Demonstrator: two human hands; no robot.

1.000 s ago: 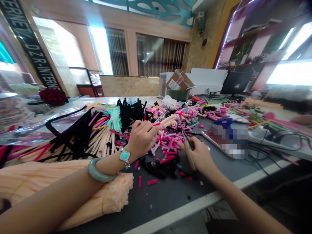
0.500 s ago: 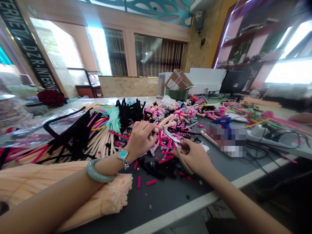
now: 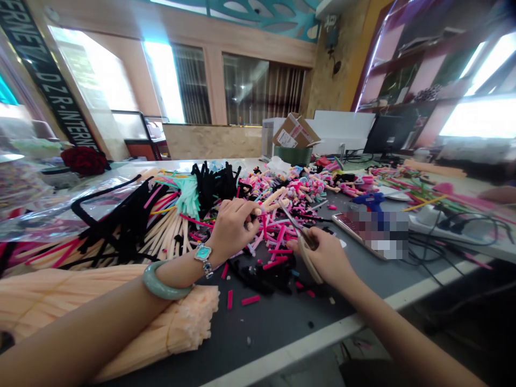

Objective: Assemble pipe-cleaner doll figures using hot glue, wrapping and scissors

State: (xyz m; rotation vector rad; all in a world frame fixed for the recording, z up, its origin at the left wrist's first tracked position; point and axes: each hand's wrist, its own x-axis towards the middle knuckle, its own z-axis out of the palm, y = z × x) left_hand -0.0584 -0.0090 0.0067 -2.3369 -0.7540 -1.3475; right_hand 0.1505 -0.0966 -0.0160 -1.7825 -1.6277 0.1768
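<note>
My left hand (image 3: pixel 234 226) is closed, with its fingertips pinching a small peach chenille-stem piece (image 3: pixel 273 199). That piece has a bit of pink near the fingers, and its free ends point to the right. My right hand (image 3: pixel 327 259) is wrapped around the handles of a pair of scissors (image 3: pixel 293 221). The blades point up and left, with their tips close to the peach piece; whether they touch it I cannot tell. Beneath both hands lies a heap of pink and lilac chenille-stem cuttings (image 3: pixel 278 236).
A thick bundle of peach chenille stems (image 3: pixel 177 317) lies under my left forearm. Black stems (image 3: pixel 124 220) and mint stems (image 3: pixel 187 196) are behind it. At right are a blue glue gun (image 3: pixel 370 201), a phone (image 3: pixel 350 226) and cables (image 3: pixel 437 242). A cardboard box (image 3: pixel 296 131) stands at the back.
The scissors have swung to a steeper angle, their tips moving up and right along the peach piece. My right hand has shifted slightly; my left hand has stayed nearly still.
</note>
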